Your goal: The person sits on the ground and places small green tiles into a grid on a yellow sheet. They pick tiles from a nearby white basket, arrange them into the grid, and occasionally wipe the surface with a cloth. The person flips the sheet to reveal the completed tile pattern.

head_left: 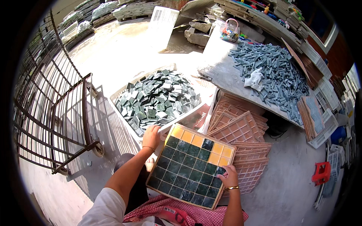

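A square grid board lies tilted on my lap, most of its cells filled with dark green square tiles. Yellow cells show along its far edge and far right corner. At the board's right side my right hand is closed, fingertips pinching a dark tile over a cell. My left hand is at the near rim of a white crate, beside the board's far left corner. Its fingers are curled, and whatever they hold is hidden. Loose green tiles are heaped in the crate.
Empty grid boards are stacked right of mine. Behind them, a slab table carries a pile of narrow grey-green strips and a white cloth. A wheeled metal rack stands left. A red plastic stool is far right.
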The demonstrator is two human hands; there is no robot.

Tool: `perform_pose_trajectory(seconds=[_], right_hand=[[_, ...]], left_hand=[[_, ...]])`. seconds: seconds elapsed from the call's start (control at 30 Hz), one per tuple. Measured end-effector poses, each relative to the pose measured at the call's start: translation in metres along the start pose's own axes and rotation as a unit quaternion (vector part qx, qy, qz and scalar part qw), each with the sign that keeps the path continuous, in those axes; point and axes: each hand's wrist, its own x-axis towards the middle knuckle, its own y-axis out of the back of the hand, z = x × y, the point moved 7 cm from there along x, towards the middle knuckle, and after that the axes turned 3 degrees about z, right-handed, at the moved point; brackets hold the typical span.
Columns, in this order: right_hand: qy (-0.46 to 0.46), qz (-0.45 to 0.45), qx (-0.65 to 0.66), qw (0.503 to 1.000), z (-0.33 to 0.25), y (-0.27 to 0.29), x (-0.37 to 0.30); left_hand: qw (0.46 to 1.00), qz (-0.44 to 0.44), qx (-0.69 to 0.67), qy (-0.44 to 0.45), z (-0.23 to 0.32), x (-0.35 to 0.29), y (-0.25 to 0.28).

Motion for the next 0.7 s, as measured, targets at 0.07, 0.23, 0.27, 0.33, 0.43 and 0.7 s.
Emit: perform_pose_trajectory(seconds=[0.07,0.23,0.27,0.33,0.43,0.7], right_hand=[[-0.002,-0.006,-0.023,1.000,0.002,0.002,0.004],[-0.013,0.020,0.028,0.999,-0.005,0.010,0.022],[-0.004,0.029,0.010,1.000,-0.007,0.014,0.025],[0.013,0.043,-0.025,0.999,-0.015,0.021,0.032],[0.049,0.086,-0.028,0.995,-0.017,0.027,0.035],[0.080,0.116,-0.049,0.989,-0.033,0.037,0.038]], left_hand=[[0.993,-0.063,0.091,0.043,-0.040,0.009,-0.016],[0.951,-0.214,0.218,0.036,-0.092,0.022,-0.060],[0.950,-0.221,0.220,0.023,-0.090,0.027,-0.064],[0.948,-0.224,0.225,-0.006,-0.089,0.030,-0.066],[0.944,-0.223,0.243,-0.023,-0.083,0.039,-0.067],[0.995,0.011,0.095,0.026,-0.131,0.055,-0.024]])
